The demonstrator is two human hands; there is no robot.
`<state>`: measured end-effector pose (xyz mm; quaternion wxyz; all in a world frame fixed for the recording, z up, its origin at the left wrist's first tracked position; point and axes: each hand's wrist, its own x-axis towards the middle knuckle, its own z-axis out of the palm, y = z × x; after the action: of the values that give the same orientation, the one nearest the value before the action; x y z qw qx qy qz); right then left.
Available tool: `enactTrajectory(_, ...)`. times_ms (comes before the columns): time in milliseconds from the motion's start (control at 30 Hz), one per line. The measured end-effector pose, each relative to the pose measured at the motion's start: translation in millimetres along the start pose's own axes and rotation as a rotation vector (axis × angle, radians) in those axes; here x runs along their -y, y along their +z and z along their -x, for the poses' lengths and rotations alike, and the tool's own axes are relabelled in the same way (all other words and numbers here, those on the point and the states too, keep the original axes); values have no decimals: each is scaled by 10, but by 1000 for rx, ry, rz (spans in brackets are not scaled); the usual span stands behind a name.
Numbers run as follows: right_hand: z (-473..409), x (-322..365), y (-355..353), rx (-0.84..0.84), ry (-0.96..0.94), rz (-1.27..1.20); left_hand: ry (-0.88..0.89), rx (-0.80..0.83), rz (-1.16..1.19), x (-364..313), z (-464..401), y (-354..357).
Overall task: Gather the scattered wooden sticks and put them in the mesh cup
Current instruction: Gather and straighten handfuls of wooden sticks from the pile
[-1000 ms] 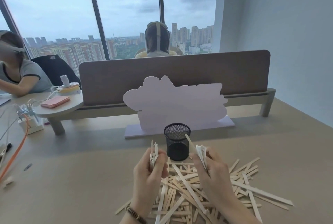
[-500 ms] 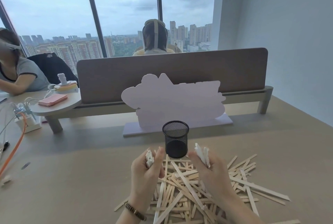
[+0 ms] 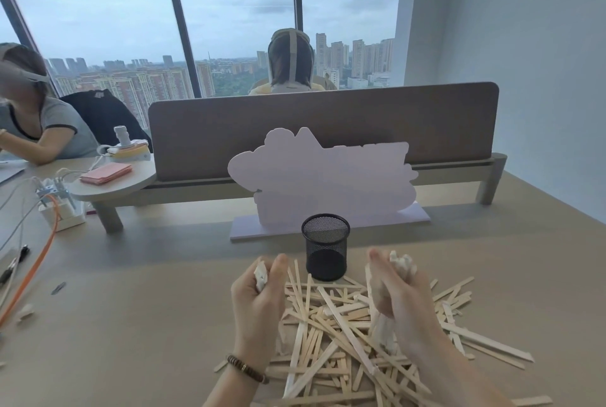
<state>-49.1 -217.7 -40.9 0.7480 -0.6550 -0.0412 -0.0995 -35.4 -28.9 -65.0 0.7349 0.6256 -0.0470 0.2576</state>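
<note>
Far left, off-task: orange cable [image 3: 39, 262] and a white power box [image 3: 62, 213] on the desk, a pink pad [image 3: 106, 173] on the round shelf. Another person sits at the left edge, a third behind the divider [image 3: 323, 131].

Left hand [image 3: 259, 295]: fingers curled around a small bundle of wooden sticks [image 3: 261, 277], whose ends poke out the top of the fist. It sits over the left edge of the loose pile [image 3: 344, 334], with a beaded bracelet [image 3: 246, 369] on the wrist.

Centre: the mesh cup [image 3: 325, 251] stands upright on the desk just beyond the pile, between the two hands and a little further back. It looks empty from here, though I can't see the bottom clearly through the mesh.

Right hand [image 3: 396, 288]: blurred, but closed around its own bundle, stick ends showing above and below the fist, near the cup's right side.

Most sticks are on the table, fanned out to the right. White cutout sign [image 3: 323, 177] behind the cup.

My read: gathering step, early in the task, both fists loaded and nothing dropped in yet. Next I'd square each bundle so the ends line up, bring one hand over the rim, tilt the sticks vertical and let go. Narrow opening; a splayed bundle could catch the rim or tip the cup.
</note>
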Motion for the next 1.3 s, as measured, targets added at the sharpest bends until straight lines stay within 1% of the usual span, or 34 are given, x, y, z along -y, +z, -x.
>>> enactTrajectory(67,-16,40,-40,-2,-42,-29,-26,-1,50,-3,-21,-15)
enactTrajectory(167,-17,62,-81,81,-92,24,-13,20,18,-2,-40,-56)
enactTrajectory(300,9,10,-49,204,-50,146,-5,80,-38,-18,-16,-29)
enactTrajectory(367,2,-38,-19,213,-28,206,-24,103,-69,-7,2,-15)
enactTrajectory(433,1,-57,2,187,-8,217,-36,108,-101,0,15,-9)
enactTrajectory(533,3,-27,4,120,37,99,-56,98,-110,-24,34,-3)
enactTrajectory(600,-23,5,-33,93,42,-8,-95,93,-70,-60,31,-5)
enactTrajectory(733,-85,13,-118,161,4,-138,-172,109,105,-100,-13,-47)
enactTrajectory(800,-103,-63,-131,199,39,-190,-175,134,152,-108,-17,-46)
enactTrajectory(867,-101,-152,-133,224,118,-196,-189,161,168,-79,-12,-54)
enactTrajectory(900,-92,-178,-132,238,144,-148,-212,173,163,-56,-8,-68)
enactTrajectory(933,-85,-194,-138,246,149,-43,-238,189,148,-35,-4,-84)
enactTrajectory(967,-70,-184,-139,248,144,115,-250,205,100,-25,4,-107)
enactTrajectory(1033,-36,-156,-149,263,117,399,-214,247,-87,-38,29,-158)
enactTrajectory(1100,-17,-95,-160,276,67,527,-137,301,-255,-57,52,-212)
enactTrajectory(1200,-41,22,-200,324,-79,725,11,406,-508,-103,39,-328)
enactTrajectory(1233,-46,53,-218,317,-95,759,44,443,-580,-120,27,-369)
enactTrajectory(1300,-48,81,-260,289,-82,783,49,478,-625,-144,13,-444)
